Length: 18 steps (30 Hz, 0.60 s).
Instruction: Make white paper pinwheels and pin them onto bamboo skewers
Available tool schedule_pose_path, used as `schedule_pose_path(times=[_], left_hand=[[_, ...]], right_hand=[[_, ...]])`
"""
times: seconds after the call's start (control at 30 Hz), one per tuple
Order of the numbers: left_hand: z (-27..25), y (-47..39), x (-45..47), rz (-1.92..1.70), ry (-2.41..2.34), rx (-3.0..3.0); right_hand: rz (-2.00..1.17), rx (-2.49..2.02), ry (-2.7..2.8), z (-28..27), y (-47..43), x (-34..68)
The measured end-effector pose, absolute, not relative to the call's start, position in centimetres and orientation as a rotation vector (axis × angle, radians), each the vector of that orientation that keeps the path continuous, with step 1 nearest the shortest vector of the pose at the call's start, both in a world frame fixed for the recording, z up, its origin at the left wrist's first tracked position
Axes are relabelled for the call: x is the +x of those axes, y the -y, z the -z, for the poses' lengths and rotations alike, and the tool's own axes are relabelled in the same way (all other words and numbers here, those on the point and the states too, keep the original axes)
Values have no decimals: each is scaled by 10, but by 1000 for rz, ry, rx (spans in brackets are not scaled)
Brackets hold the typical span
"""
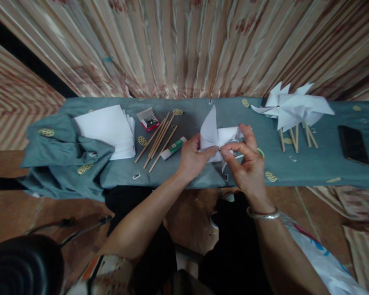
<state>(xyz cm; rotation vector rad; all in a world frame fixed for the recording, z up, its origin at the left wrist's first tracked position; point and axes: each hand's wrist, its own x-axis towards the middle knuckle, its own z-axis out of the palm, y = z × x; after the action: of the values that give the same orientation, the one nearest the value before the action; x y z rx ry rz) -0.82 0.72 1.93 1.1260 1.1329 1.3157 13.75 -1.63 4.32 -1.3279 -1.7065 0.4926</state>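
Plainly, the white pinwheel is in both hands over the cloth. Taking it as the clock's centre, with twelve pointing away from the person, the sticks and glue lie at nine, the ready-made pinwheels at two and the phone at three. The left hand comes in from eight, its thumb pressing on the paper near the middle; its other fingers are mostly hidden. The right hand comes in from four, thumb and forefinger pinching at the middle; what lies between the tips is too small to tell.

It looks like plain paper: probably very light, floppy in the curled vane at eleven, easily creased or torn, hardly slippery. The layered middle should be stiffest and the best hold; a vane's tip would likely bend.
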Motion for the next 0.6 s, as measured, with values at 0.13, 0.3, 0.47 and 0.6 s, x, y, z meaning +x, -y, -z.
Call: schedule_pose_path(times=[0.13,0.3,0.47,0.6], left_hand=[[-23,-6,-10,-1319,-1169,1231],[-28,-5,-11,-1282,-1221,1344],[-29,-4,-12,-1256,-1259,1408],[-28,-4,-12,-1271,-1250,1444]], right_hand=[[-519,-1344,1692,-41,16,137],[-576,-1380,1661,-40,15,136],[-604,-1390,1640,-40,16,135],[-620,-1385,1629,-39,16,134]])
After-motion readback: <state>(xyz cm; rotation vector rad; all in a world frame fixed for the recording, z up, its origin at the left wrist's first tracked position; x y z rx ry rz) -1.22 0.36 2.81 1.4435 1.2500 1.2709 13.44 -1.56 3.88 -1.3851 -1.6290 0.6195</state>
